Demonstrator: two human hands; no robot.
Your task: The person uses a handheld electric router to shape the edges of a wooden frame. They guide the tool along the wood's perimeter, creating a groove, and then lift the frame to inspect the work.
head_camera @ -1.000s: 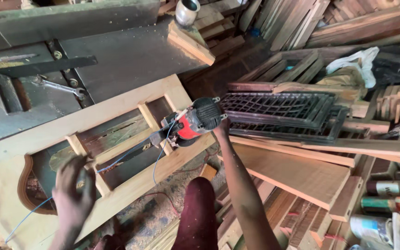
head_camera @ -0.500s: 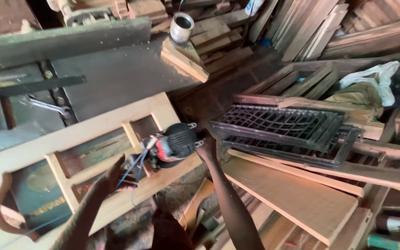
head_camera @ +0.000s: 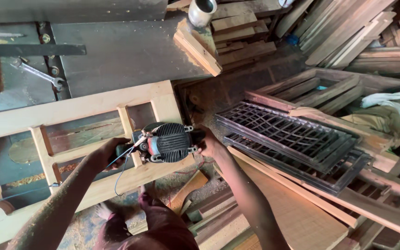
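**Both hands gripping power tool on wooden frame**

Wrench [head_camera: 40, 74] is lying on the grey metal table [head_camera: 116, 51], well up and left of the left hand. Left hand [head_camera: 106, 153] is closing around the left end of the power tool [head_camera: 167, 142], fingers wrapped on it. Blue cord [head_camera: 119, 169] is hanging just below that hand. Tool is sitting on the pale wooden frame [head_camera: 79, 104], on its lower rail, between both hands. Right hand [head_camera: 208, 143] is gripping the tool's right end, touching it. Dark lattice panels [head_camera: 288, 134] are lying just right of the right hand, on stacked boards [head_camera: 297, 213]. Metal cup [head_camera: 202, 10] is standing far above it. White cloth [head_camera: 394, 104] is lying far right.
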